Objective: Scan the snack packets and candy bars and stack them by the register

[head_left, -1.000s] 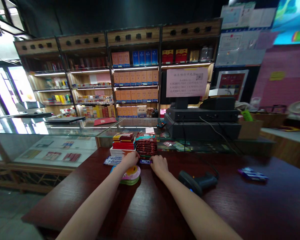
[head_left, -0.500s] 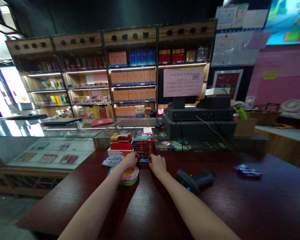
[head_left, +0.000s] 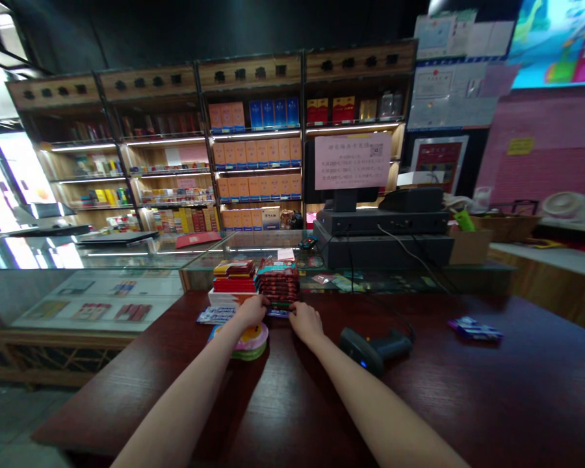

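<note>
Left hand (head_left: 251, 312) and right hand (head_left: 307, 322) hide the ends of the purple packet (head_left: 278, 313), lying lengthwise crosswise; I cannot tell their grip.

I log remotely: left hand (head_left: 252, 312) and right hand (head_left: 306, 322), one at each end of a flat purple packet (head_left: 278, 313); stacked brown packets (head_left: 279, 283), behind it; one black scanner (head_left: 376, 350), right of the right hand; one purple bundle (head_left: 476, 329), farther right; one dark table (head_left: 287, 409) beneath.

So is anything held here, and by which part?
The left hand and right hand are at opposite ends of the small purple packet; whether they grip or only touch it cannot be told.
</note>
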Action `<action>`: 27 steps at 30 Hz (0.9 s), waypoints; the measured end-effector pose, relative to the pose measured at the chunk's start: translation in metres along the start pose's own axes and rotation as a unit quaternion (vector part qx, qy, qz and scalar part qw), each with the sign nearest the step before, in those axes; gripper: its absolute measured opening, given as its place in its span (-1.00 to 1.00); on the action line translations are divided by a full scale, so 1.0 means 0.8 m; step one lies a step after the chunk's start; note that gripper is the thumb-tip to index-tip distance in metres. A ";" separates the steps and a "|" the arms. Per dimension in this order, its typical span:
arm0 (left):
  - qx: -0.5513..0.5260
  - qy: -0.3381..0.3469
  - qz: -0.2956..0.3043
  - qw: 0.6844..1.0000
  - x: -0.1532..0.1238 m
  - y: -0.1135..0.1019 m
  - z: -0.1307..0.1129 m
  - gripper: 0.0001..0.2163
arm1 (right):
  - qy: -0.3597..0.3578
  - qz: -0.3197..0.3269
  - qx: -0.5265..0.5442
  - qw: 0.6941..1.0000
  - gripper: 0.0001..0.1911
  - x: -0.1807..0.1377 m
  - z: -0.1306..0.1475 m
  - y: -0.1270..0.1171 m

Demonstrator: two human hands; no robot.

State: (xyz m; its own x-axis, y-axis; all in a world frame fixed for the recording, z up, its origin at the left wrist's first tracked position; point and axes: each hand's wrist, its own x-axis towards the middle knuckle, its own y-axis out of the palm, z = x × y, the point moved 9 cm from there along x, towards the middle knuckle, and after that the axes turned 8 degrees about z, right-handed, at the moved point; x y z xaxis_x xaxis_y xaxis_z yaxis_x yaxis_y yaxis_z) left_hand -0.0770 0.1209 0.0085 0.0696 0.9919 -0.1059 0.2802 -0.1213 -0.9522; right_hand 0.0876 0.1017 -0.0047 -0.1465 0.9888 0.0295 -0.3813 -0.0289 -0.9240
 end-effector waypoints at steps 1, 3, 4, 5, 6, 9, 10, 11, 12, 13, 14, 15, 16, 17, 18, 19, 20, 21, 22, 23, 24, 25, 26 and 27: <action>0.002 0.000 0.004 1.000 0.000 0.001 0.000 -0.71 | 0.005 0.004 0.003 1.000 -0.63 0.001 -0.001 0.001; 0.005 -0.001 0.012 1.000 -0.001 0.004 0.000 -0.72 | 0.010 0.010 0.004 1.000 -0.62 0.002 -0.002 0.003; 0.006 -0.001 0.015 1.000 -0.001 0.005 0.000 -0.73 | 0.011 0.012 0.003 1.000 -0.62 0.002 -0.002 0.004; 0.007 -0.002 0.016 1.000 0.000 0.005 0.000 -0.73 | 0.012 0.014 0.002 1.000 -0.62 0.002 -0.002 0.005; 0.008 -0.003 0.017 1.000 0.000 0.005 0.000 -0.74 | 0.013 0.016 0.001 1.000 -0.62 0.002 -0.001 0.005; 0.008 -0.008 0.015 1.000 0.001 0.003 0.002 -0.73 | 0.018 0.019 0.000 1.000 -0.62 0.003 0.000 0.005; 0.008 -0.010 0.015 1.000 0.001 0.002 0.002 -0.73 | 0.019 0.019 0.002 1.000 -0.62 0.003 0.000 0.004; 0.007 -0.011 0.015 1.000 0.001 0.001 0.002 -0.72 | 0.021 0.019 0.004 1.000 -0.63 0.004 -0.001 0.004; 0.006 -0.012 0.015 1.000 0.002 0.001 0.003 -0.72 | 0.023 0.019 0.007 1.000 -0.63 0.005 -0.001 0.004; 0.005 -0.012 0.015 1.000 0.002 0.001 0.002 -0.72 | 0.024 0.020 0.010 0.999 -0.64 0.006 -0.002 0.004; 0.003 -0.012 0.015 1.000 0.003 0.001 0.002 -0.72 | 0.026 0.022 0.016 0.999 -0.64 0.007 -0.002 0.005; 0.001 -0.011 0.015 1.000 0.003 0.002 0.002 -0.72 | 0.028 0.024 0.022 0.999 -0.65 0.008 -0.003 0.005; -0.002 -0.009 0.014 1.000 0.003 0.002 0.001 -0.72 | 0.028 0.026 0.029 0.999 -0.66 0.009 -0.003 0.006; -0.004 -0.008 0.013 1.000 0.004 0.002 0.001 -0.72 | 0.027 0.028 0.037 0.999 -0.66 0.010 -0.004 0.006; -0.006 -0.007 0.012 1.000 0.005 0.002 0.001 -0.71 | 0.024 0.028 0.046 0.998 -0.66 0.010 -0.003 0.006; -0.008 -0.005 0.010 1.000 0.005 0.002 0.002 -0.71 | 0.020 0.026 0.053 0.998 -0.66 0.011 -0.003 0.005; -0.010 -0.004 0.008 1.000 0.005 0.001 0.002 -0.71 | 0.015 0.022 0.060 0.998 -0.66 0.011 -0.003 0.003; -0.011 -0.003 0.006 1.000 0.006 0.000 0.003 -0.71 | 0.009 0.016 0.065 0.998 -0.65 0.011 -0.003 0.001; -0.013 -0.002 0.004 1.000 0.006 -0.002 0.004 -0.70 | 0.003 0.010 0.070 0.997 -0.64 0.011 -0.002 -0.002; -0.014 0.000 0.001 1.000 0.006 -0.003 0.005 -0.70 | -0.004 0.004 0.074 0.997 -0.63 0.011 -0.002 -0.005; -0.015 0.002 -0.001 1.000 0.006 -0.004 0.006 -0.69 | -0.011 -0.003 0.077 0.997 -0.62 0.011 -0.001 -0.007; -0.016 0.004 -0.003 1.000 0.006 -0.005 0.006 -0.68 | -0.018 -0.010 0.079 0.997 -0.61 0.011 0.000 -0.009; -0.017 0.006 -0.004 1.000 0.005 -0.005 0.006 -0.67 | -0.025 -0.016 0.081 0.996 -0.60 0.010 0.000 -0.010; -0.017 0.008 -0.005 1.000 0.005 -0.005 0.007 -0.66 | -0.031 -0.021 0.082 0.996 -0.60 0.010 0.001 -0.010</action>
State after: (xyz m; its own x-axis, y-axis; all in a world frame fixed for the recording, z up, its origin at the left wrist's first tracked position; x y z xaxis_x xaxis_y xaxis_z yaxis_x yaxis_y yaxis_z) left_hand -0.0829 0.1254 0.0104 0.0821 0.9924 -0.0917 0.3137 -0.1131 -0.9428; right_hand 0.0887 0.1097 0.0032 -0.1815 0.9788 0.0947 -0.5318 -0.0167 -0.8467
